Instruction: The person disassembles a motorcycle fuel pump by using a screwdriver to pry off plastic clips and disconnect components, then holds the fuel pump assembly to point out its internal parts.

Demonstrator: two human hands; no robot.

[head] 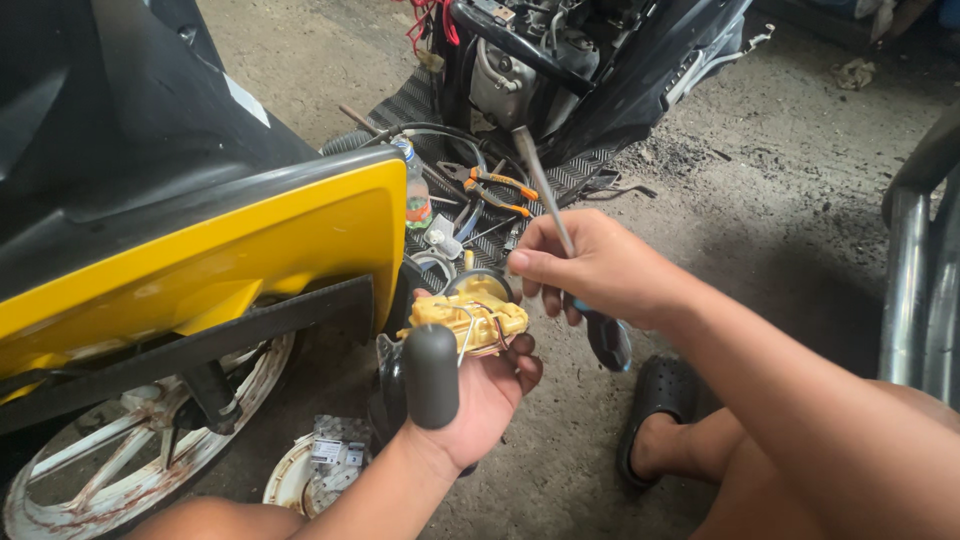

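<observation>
My left hand (490, 395) is palm up and holds a yellow plastic pump assembly (470, 315) with thin wires and a grey cylinder (431, 375) at its near side. My right hand (590, 270) grips a screwdriver (545, 185) with a dark and blue handle (608, 338). Its metal shaft points up and away from the yellow part, and the handle end sticks out below my fist. The two hands are close together, right hand just above and right of the left.
A yellow and black scooter body (200, 230) and its rusty wheel (140, 450) fill the left. Another stripped scooter (580, 60) stands ahead, with orange-handled pliers (495, 190) and a small bottle (417, 190) on its footboard. A round white part (300, 480) lies on the concrete. My sandalled foot (655, 410) is at the right, next to metal tubing (915, 270).
</observation>
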